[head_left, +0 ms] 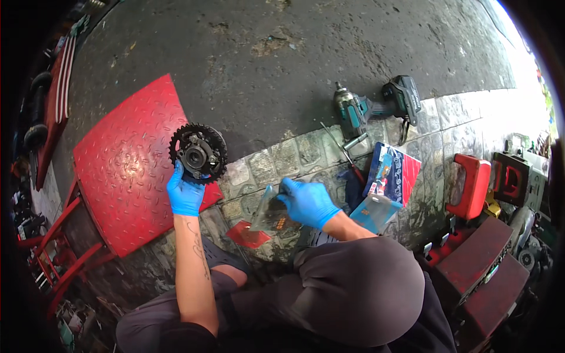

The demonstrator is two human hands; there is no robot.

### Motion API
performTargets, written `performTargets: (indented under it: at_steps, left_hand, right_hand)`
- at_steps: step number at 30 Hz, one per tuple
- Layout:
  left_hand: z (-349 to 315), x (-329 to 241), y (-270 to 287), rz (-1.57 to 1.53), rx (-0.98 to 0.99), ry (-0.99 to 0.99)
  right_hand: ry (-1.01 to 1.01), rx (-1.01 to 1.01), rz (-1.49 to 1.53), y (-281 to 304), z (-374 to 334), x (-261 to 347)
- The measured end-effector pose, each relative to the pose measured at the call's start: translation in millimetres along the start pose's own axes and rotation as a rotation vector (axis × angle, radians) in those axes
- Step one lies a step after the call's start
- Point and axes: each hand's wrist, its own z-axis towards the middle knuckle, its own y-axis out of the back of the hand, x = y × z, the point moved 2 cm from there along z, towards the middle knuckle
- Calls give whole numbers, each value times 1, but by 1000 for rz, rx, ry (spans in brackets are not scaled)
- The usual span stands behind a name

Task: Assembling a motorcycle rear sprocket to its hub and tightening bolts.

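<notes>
My left hand [186,194], in a blue glove, is closed on the lower edge of a black toothed sprocket [218,150] with a hub at its centre. The sprocket is held up in front of the corner of a red checker-plate platform [126,170]. To the right, my right hand [309,203], also gloved in blue, has its fingers curled at the top of a clear plastic bag [276,220] with orange print. Its fingertips are partly hidden. A red card [247,235] shows beside the bag's lower left side.
On the floor ahead right lies a teal-and-black cordless impact wrench [356,115]. Nearer are a screwdriver [356,172] and a blue-and-red printed box [391,176]. A red toolbox [479,256] and a red plastic case [469,186] stand at the right.
</notes>
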Motion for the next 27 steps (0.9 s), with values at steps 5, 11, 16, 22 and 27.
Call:
performTargets:
  at_steps: [5, 11, 16, 22, 27]
  left_hand:
    - [11, 9, -18, 79, -51, 28]
    - [20, 47, -47, 235, -59, 64]
    - [24, 83, -83, 563, 91, 70]
    - [6, 96, -123, 1269, 374, -99]
    - [-24, 104, -144, 1633, 709, -298]
  right_hand:
    - [-153, -158, 109, 19, -6, -26]
    - [-339, -342, -251, 83, -15, -138]
    - [-215, -172, -331, 82, -8, -142]
    - [-280, -283, 125, 93, -16, -118]
    - [-192, -152, 573, 102, 6, -65]
